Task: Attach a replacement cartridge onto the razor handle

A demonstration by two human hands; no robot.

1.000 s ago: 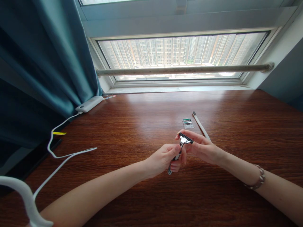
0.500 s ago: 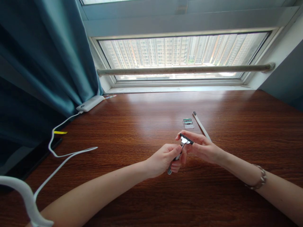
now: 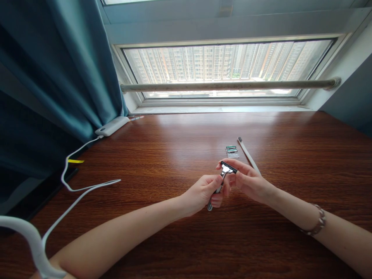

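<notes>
Razor point(image 3: 223, 173) is sitting between both hands just right of the frame's centre, above the worktop point(image 3: 174, 147). The left hand point(image 3: 203, 192) is wrapping tightly around its handle, while the right hand point(image 3: 247, 180) is pinching its dark head. Spare blades point(image 3: 231, 151) and a pale strip point(image 3: 246, 153) are lying just above them in the frame.

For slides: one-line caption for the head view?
Left hand holds a silver metal razor by its handle; right hand pinches its black head above the brown wooden table.
</notes>
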